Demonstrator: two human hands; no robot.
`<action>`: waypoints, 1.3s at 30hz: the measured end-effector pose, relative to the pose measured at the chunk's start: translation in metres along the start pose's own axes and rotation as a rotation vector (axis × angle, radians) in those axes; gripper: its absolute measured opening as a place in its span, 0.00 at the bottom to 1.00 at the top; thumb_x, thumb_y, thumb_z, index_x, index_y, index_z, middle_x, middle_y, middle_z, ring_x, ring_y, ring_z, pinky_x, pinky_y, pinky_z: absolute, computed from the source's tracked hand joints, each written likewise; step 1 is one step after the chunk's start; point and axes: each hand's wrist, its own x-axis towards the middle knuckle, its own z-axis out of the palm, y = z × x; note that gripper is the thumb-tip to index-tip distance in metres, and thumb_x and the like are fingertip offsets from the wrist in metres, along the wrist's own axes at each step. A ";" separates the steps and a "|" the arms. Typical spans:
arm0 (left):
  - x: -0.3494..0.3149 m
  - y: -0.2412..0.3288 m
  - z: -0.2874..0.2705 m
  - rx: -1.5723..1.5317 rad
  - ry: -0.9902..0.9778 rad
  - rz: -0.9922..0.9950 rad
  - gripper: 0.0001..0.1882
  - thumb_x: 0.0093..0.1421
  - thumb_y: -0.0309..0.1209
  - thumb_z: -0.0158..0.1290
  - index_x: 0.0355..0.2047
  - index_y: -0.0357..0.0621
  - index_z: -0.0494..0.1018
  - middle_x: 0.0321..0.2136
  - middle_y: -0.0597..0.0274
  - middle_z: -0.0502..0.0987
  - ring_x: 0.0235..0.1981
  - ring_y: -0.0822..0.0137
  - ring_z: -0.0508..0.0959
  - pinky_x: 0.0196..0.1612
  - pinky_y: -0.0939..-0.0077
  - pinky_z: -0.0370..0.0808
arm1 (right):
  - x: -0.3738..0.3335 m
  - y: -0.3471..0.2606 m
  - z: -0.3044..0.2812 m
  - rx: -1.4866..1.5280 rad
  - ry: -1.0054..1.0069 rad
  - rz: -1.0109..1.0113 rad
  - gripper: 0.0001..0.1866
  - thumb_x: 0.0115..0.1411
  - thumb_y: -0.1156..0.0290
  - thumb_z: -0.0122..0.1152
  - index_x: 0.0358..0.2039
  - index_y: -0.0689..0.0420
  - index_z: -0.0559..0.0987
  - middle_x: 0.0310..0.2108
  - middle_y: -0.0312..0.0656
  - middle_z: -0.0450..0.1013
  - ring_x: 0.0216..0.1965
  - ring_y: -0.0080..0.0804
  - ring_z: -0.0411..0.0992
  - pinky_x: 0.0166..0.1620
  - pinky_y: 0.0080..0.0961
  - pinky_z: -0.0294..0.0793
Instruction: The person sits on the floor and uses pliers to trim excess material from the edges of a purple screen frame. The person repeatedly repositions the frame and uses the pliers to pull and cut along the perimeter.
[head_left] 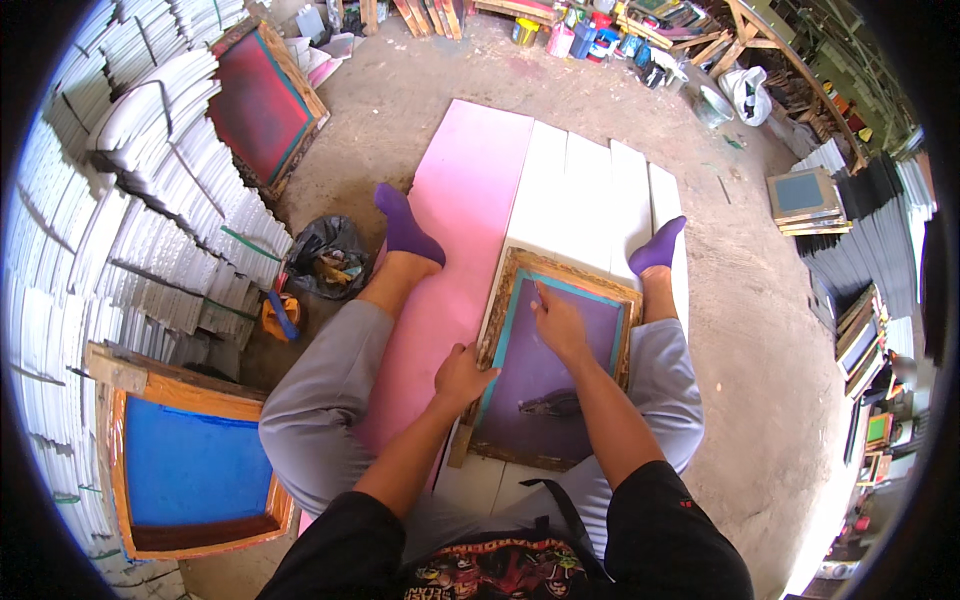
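Note:
Between my legs lies a wood-framed printing screen [590, 365] with purple mesh and a teal border. My left hand [464, 374] is closed on its left side rail, the thumb reaching over the teal strip. Over the far left part of the mesh is my right hand [562, 328], its fingers drawn together near the teal border. Whatever they may hold is too small to make out. A dark, elongated item [550, 404] rests on the near part of the mesh; its kind is unclear.
Pink [470, 190] and white boards [540, 190] lie under the screen and my feet. A blue-meshed frame [190, 460] leans at the near left, by tall stacks of white sheets [150, 130]. A black plastic bag [328, 255] sits beside my left foot. Paint tubs [603, 44] stand far back.

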 end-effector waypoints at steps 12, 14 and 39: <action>-0.082 -0.021 0.040 0.106 0.007 -0.054 0.19 0.58 0.44 0.62 0.38 0.40 0.83 0.40 0.47 0.83 0.43 0.46 0.83 0.46 0.53 0.81 | -0.130 0.007 0.040 0.030 0.209 0.172 0.22 0.57 0.54 0.68 0.46 0.56 0.84 0.38 0.54 0.81 0.44 0.56 0.79 0.47 0.47 0.77; -0.073 -0.026 0.047 0.094 0.070 -0.025 0.18 0.59 0.42 0.61 0.37 0.39 0.83 0.39 0.47 0.83 0.42 0.46 0.84 0.45 0.53 0.81 | -0.146 -0.006 0.036 0.019 0.232 0.196 0.21 0.57 0.55 0.69 0.47 0.55 0.84 0.38 0.52 0.81 0.44 0.54 0.79 0.48 0.47 0.77; 0.007 0.009 0.004 0.950 -0.379 1.370 0.18 0.47 0.32 0.64 0.42 0.51 0.82 0.43 0.63 0.79 0.53 0.58 0.75 0.67 0.51 0.65 | -0.205 0.193 0.030 -0.053 0.413 0.577 0.30 0.66 0.62 0.56 0.66 0.55 0.64 0.55 0.50 0.73 0.55 0.51 0.74 0.58 0.45 0.74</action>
